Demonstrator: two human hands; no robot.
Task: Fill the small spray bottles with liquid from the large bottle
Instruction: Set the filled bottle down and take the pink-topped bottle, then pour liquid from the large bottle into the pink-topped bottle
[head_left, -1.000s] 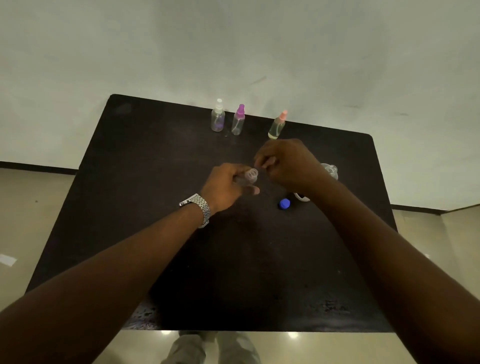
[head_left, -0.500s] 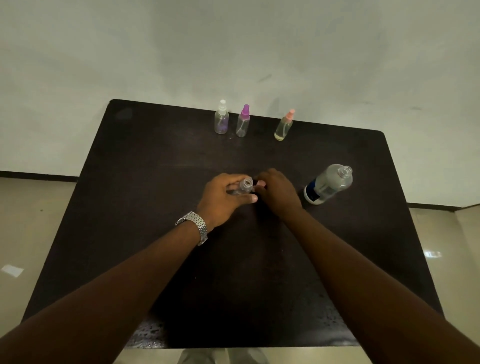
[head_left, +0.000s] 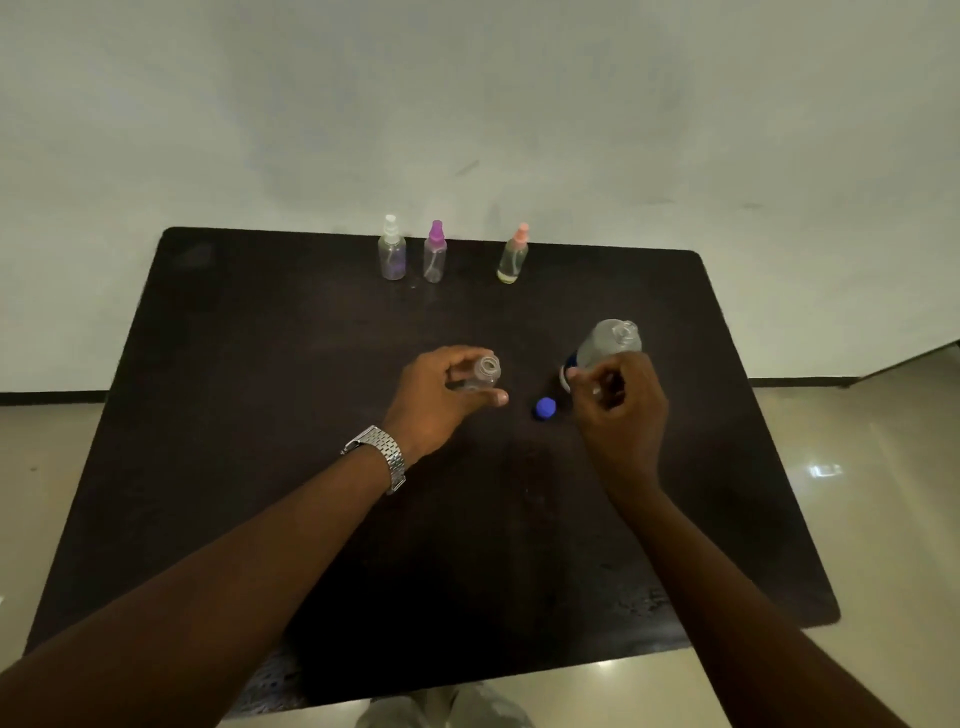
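My left hand (head_left: 441, 395) grips a small clear spray bottle (head_left: 483, 371) standing at the middle of the dark table (head_left: 260, 364); its neck is open, with no spray top on it. The large clear bottle (head_left: 610, 340) stands uncapped to the right, with a blue label low on it. My right hand (head_left: 621, 410) is in front of its lower part, fingers curled and thumb against its side. Whether it grips the bottle or holds something small is hidden. A blue cap (head_left: 545, 408) lies on the table between my hands.
Three small spray bottles stand in a row at the table's far edge: a white-topped bottle (head_left: 392, 252), a purple-topped bottle (head_left: 435, 254) and a pink-topped bottle (head_left: 514, 257). A pale wall rises behind the table, and tiled floor lies around it.
My right hand left the small bottle's neck, dipped to the table beside it, then moved right to the large bottle. The blue cap is uncovered again. My left hand kept its hold.
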